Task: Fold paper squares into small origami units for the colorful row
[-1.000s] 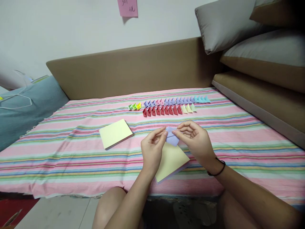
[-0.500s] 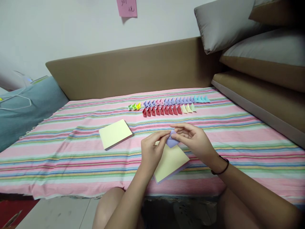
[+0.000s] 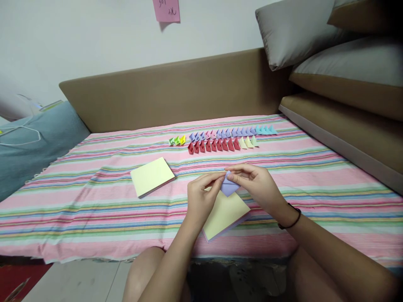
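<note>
A small folded piece of purple paper (image 3: 229,187) is pinched between both hands, its lower corner pointing toward me. My left hand (image 3: 203,197) grips its left side between thumb and fingertips. On the right side, my right hand (image 3: 256,182) presses it between thumb and fingers. Just below the hands lies a stack of paper sheets (image 3: 226,216), pale yellow on top with purple showing at the edge. Farther off, folded paper boats stand in two rows: purple, pink and blue ones (image 3: 234,133) behind, dark red ones (image 3: 214,145) and pale ones in front.
A second pale yellow paper stack (image 3: 152,177) lies to the left on the striped cloth (image 3: 94,209). Green and yellow folded boats (image 3: 177,140) stand left of the rows. Cushions (image 3: 343,84) pile up on the right, and a brown backrest (image 3: 170,92) runs along the wall.
My right thumb and fingers have closed in on the purple paper, and more of its lower part now shows. The stacks and boats have stayed in place.
</note>
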A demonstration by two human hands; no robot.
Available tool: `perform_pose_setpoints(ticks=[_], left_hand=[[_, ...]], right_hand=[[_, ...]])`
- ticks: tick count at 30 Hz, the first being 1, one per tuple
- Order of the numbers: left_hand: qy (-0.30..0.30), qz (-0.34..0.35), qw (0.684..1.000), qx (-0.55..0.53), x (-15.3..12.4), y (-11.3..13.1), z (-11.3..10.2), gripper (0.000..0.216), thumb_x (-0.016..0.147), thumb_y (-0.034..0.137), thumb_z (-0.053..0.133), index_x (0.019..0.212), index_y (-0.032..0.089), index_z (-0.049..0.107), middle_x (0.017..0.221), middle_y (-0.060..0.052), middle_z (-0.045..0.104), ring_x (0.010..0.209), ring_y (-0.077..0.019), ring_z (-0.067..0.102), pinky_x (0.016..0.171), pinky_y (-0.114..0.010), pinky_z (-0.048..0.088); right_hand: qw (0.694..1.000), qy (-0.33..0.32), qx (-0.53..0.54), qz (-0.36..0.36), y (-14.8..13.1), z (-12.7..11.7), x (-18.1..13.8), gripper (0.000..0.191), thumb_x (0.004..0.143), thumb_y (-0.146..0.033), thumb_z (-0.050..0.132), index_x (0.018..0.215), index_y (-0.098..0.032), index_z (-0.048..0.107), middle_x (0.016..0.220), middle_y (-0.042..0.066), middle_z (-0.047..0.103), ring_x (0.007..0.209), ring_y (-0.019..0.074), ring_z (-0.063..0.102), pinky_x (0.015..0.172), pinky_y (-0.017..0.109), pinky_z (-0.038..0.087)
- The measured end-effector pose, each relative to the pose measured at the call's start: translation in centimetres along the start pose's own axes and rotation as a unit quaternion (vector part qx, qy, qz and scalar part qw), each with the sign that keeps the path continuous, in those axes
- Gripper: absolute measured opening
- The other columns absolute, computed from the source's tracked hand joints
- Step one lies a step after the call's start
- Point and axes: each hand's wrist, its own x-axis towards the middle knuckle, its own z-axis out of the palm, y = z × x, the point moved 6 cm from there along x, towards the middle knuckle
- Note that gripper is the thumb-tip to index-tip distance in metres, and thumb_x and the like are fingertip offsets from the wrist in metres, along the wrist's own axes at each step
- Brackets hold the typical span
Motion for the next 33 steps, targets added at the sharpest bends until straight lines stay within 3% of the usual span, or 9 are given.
perform_pose_setpoints(ticks=[5,10,14,18,22,26,30,33], left_hand=[[-0.022,-0.01,1.0,0.007,-0.1,-0.4,0.2,0.015,0.083,0.022,0.057,0.091,0.023,0.07,0.09,-0.004,0.072,0.082,-0.017,0.067,0.073,-0.026,0.051],[-0.018,-0.089,0.991,-0.099,-0.2,-1.3,0.5,0.024,0.08,0.026,0.061,0.103,0.021,0.054,0.078,-0.002,0.07,0.073,-0.0142,0.066,0.068,-0.023,0.05],[-0.007,-0.182,0.961,-0.21,-0.3,-2.5,1.2,0.046,0.068,0.026,0.073,0.105,0.021,0.048,0.076,0.0,0.068,0.067,-0.0127,0.065,0.065,-0.023,0.05],[-0.01,-0.237,0.938,-0.254,-0.6,-3.3,2.1,0.04,0.058,0.024,0.079,0.089,0.016,0.057,0.072,0.0,0.066,0.062,-0.0113,0.062,0.06,-0.022,0.049],[0.004,-0.246,0.944,-0.218,-0.7,-3.4,1.8,0.026,0.057,0.024,0.079,0.075,0.013,0.063,0.067,-0.001,0.064,0.058,-0.0101,0.059,0.054,-0.02,0.047],[-0.004,-0.255,0.947,-0.196,-0.4,-3.2,1.3,0.024,0.057,0.025,0.08,0.072,0.013,0.067,0.066,-0.002,0.067,0.06,-0.0121,0.061,0.057,-0.021,0.049],[-0.048,-0.284,0.928,-0.236,-0.5,-3.4,1.5,0.026,0.061,0.032,0.077,0.079,0.013,0.072,0.07,-0.006,0.071,0.065,-0.0171,0.065,0.065,-0.028,0.053],[-0.049,-0.277,0.926,-0.251,-0.4,-3.3,1.4,0.029,0.061,0.033,0.077,0.081,0.013,0.073,0.074,-0.007,0.072,0.067,-0.0186,0.067,0.072,-0.032,0.054]], right_hand=[[0.999,-0.032,-0.036,0.01,0.1,0.2,0.1,0.019,0.073,-0.037,0.068,0.077,-0.018,0.07,0.076,0.003,0.07,0.074,0.0173,0.064,0.068,0.028,0.049],[0.999,-0.014,-0.019,0.031,0.4,0.2,0.1,0.022,0.07,-0.039,0.069,0.073,-0.018,0.068,0.07,0.002,0.067,0.067,0.0159,0.06,0.061,0.027,0.046],[0.999,0.001,0.011,0.036,0.6,0.2,0.0,0.023,0.069,-0.04,0.07,0.071,-0.017,0.066,0.069,0.003,0.066,0.064,0.0158,0.059,0.058,0.027,0.046],[0.999,0.008,0.009,0.029,0.7,0.3,-0.1,0.023,0.069,-0.04,0.07,0.071,-0.017,0.067,0.068,0.002,0.066,0.063,0.0153,0.059,0.057,0.027,0.046],[1.0,0.003,-0.015,0.011,0.8,0.5,-0.2,0.023,0.07,-0.04,0.07,0.073,-0.017,0.069,0.068,0.003,0.067,0.065,0.0167,0.061,0.06,0.028,0.048],[1.0,0.002,-0.029,-0.004,0.5,0.4,0.0,0.021,0.071,-0.038,0.069,0.074,-0.016,0.069,0.07,0.003,0.068,0.068,0.0175,0.062,0.062,0.028,0.049],[0.998,0.019,-0.058,-0.016,0.0,0.0,0.1,0.02,0.072,-0.037,0.068,0.073,-0.016,0.069,0.073,0.005,0.069,0.069,0.0184,0.062,0.062,0.029,0.049],[0.997,0.022,-0.07,-0.024,-0.3,-0.1,0.2,0.021,0.072,-0.037,0.068,0.073,-0.017,0.069,0.074,0.005,0.07,0.07,0.0192,0.063,0.063,0.03,0.05]])
